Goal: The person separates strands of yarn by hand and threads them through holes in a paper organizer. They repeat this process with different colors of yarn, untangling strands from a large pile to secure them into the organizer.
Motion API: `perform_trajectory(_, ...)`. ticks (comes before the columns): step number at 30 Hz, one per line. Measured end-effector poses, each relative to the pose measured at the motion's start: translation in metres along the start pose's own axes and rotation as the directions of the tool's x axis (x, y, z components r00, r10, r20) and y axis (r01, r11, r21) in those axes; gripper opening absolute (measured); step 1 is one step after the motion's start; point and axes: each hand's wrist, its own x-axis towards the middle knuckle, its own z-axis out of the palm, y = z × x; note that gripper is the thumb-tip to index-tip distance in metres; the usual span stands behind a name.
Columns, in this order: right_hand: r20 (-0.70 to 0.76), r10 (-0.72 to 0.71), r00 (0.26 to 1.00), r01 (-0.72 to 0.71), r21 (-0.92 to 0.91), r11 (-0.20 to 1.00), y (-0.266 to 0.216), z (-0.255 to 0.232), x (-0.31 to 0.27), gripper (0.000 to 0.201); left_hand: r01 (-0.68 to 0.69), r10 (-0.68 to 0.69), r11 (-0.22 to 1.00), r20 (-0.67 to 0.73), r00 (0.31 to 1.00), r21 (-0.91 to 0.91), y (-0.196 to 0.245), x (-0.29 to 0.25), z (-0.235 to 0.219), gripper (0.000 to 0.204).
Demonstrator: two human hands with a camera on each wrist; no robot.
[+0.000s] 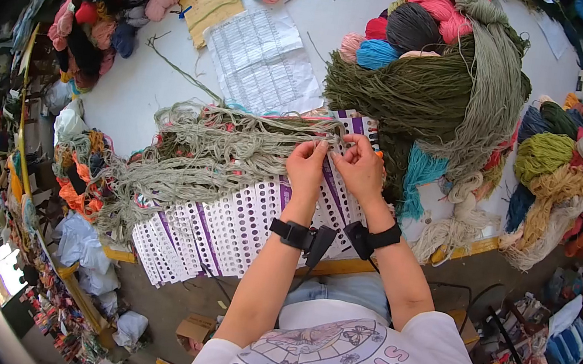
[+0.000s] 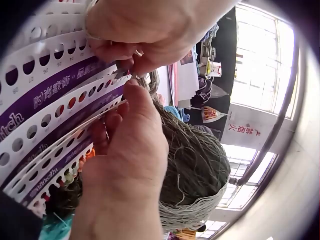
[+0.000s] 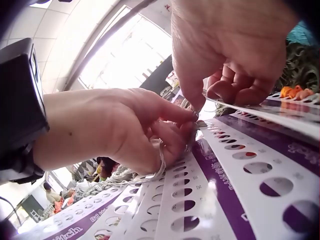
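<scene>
Yarn strand [image 3: 161, 161]: pinched between both hands over the punched card [image 1: 226, 225], on the table [image 1: 131, 100].
Left hand [image 1: 306, 169]: fingertips closed on strand.
Right hand [image 1: 358, 167]: same, thumbs touching.
Strand axis: runs leftward into grey-green bundle [image 1: 221, 150].

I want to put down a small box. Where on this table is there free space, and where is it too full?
Bare table shows between the printed sheet and the yarn pile at the far left, and beyond the sheet beside the green yarn bundle. Around both hands it is crowded: punched cards and loose threads cover everything.
</scene>
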Motion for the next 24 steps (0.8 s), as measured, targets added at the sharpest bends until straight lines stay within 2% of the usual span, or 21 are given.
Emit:
perform_trajectory(2,-0.014,-0.005,1.000,0.005,-0.009,1.000,0.002,0.001,0.000,0.033,-0.106,0.106,0.992,0.000,0.994,0.069,-0.012,0.007,-0.002,0.016)
perform_trajectory(5,-0.049,0.017,0.999,-0.021,-0.066,0.998,0.007,0.004,0.003,0.035,-0.148,0.141,0.975,0.057,0.988,0.164,-0.008,0.004,-0.015,0.013)
perform_trajectory(8,-0.039,0.062,0.997,-0.069,-0.196,0.978,0.014,0.013,0.006,0.036,0.106,-0.085,0.984,0.144,0.986,-0.143,0.024,-0.011,-0.046,0.010)
perform_trajectory(9,-0.042,0.064,0.997,-0.073,-0.239,0.968,0.016,0.016,0.007,0.036,0.109,-0.046,0.952,0.216,0.975,-0.285,0.026,-0.010,-0.066,0.008)
perform_trajectory(10,-0.045,0.067,0.997,-0.077,-0.280,0.957,0.017,0.018,0.006,0.036,0.075,-0.003,0.943,0.217,0.976,-0.324,0.047,-0.019,-0.085,0.006)
perform_trajectory(11,-0.049,0.070,0.996,-0.082,-0.319,0.944,0.016,0.021,0.006,0.036,0.038,0.092,0.922,0.311,0.946,-0.386,0.067,-0.026,-0.108,0.006)
perform_trajectory(12,-0.046,0.069,0.997,-0.080,-0.320,0.944,0.014,0.020,0.005,0.035,0.074,0.104,0.874,0.333,0.937,-0.481,0.091,-0.036,-0.133,0.007)
perform_trajectory(14,-0.059,0.074,0.996,-0.090,-0.333,0.939,0.016,0.023,0.004,0.035,-0.002,0.234,0.819,0.331,0.914,-0.574,0.127,-0.047,-0.211,0.009)
perform_trajectory(15,-0.067,0.073,0.995,-0.092,-0.340,0.936,0.014,0.023,0.005,0.035,-0.099,0.274,0.821,0.236,0.932,-0.562,0.155,-0.055,-0.259,0.010)
perform_trajectory(16,-0.053,0.098,0.994,-0.111,-0.356,0.928,0.010,0.022,0.004,0.037,-0.368,0.493,0.762,0.109,0.863,-0.533,0.184,-0.070,-0.290,0.013)
perform_trajectory(17,-0.064,0.094,0.994,-0.111,-0.375,0.920,0.009,0.022,0.004,0.038,-0.142,0.453,0.570,0.166,0.876,-0.809,0.213,-0.082,-0.337,0.014)
perform_trajectory(18,-0.074,0.088,0.993,-0.111,-0.394,0.912,0.011,0.024,0.003,0.038,-0.167,0.496,0.436,0.081,0.865,-0.884,0.242,-0.109,-0.361,0.009)
perform_trajectory(19,-0.083,0.082,0.993,-0.109,-0.414,0.904,0.012,0.026,0.003,0.039,-0.474,0.656,0.537,-0.009,0.755,-0.697,0.261,-0.115,-0.445,0.006)
perform_trajectory(20,-0.087,0.084,0.993,-0.113,-0.418,0.902,0.013,0.028,0.002,0.040,-0.539,0.696,0.447,-0.101,0.711,-0.715,0.281,-0.137,-0.493,0.009)
perform_trajectory(21,-0.090,0.081,0.993,-0.111,-0.412,0.904,0.012,0.029,0.000,0.041,-0.599,0.724,0.350,-0.198,0.660,-0.720,0.302,-0.159,-0.511,0.012)
perform_trajectory(23,-0.093,0.082,0.992,-0.114,-0.422,0.899,0.007,0.029,-0.002,0.043,-0.783,0.687,0.499,-0.382,0.618,-0.371,0.319,-0.173,-0.530,0.018)
perform_trajectory(24,-0.092,0.076,0.993,-0.108,-0.438,0.893,0.003,0.029,-0.004,0.045,-0.810,0.675,0.561,-0.473,0.566,-0.169,0.325,-0.182,-0.512,0.021)
